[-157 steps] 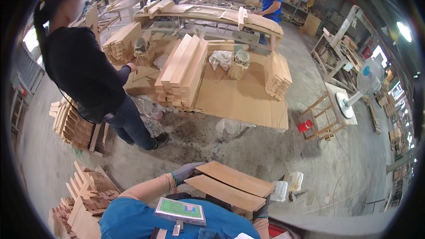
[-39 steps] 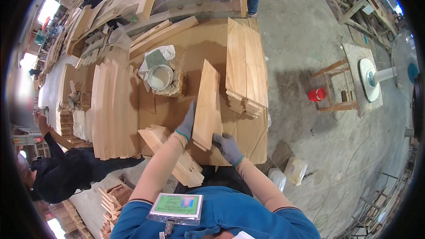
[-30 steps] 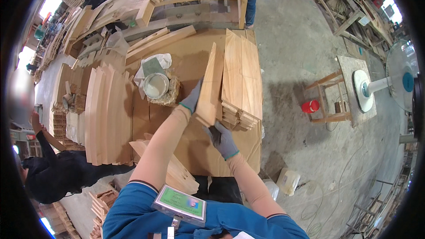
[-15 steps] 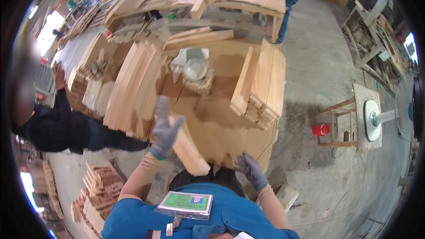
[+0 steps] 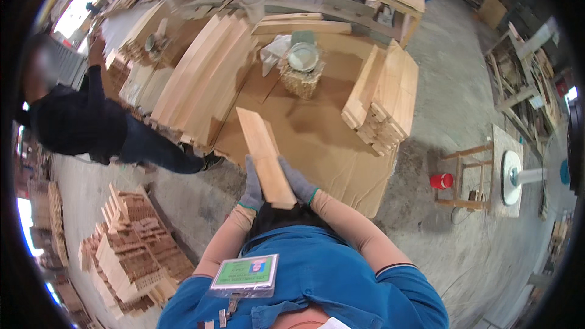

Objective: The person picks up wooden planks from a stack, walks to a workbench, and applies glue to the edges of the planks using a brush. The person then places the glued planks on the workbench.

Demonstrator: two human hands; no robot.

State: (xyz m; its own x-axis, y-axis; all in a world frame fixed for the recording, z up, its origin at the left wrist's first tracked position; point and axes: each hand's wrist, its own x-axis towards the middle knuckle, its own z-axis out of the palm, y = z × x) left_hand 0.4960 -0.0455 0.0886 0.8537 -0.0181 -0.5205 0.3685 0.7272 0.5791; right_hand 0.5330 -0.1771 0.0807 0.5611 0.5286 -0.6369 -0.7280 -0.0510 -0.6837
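A: What is changed from half a second ago?

B: The wooden plank [image 5: 265,157], then gripped by the left hand [image 5: 251,184] alone, is now clamped between both gloved hands, the right hand [image 5: 297,181] closed on its near right edge. It is held above the cardboard sheet [image 5: 317,140].

A: How are the materials described?

B: A flat, pale, smooth-sawn board is seen; grey knit gloves; a stack of planks [image 5: 382,102] at the right.

A: Is anything obscured?

B: The plank's near end is hidden against the body, and the fingertips underneath cannot be made out.
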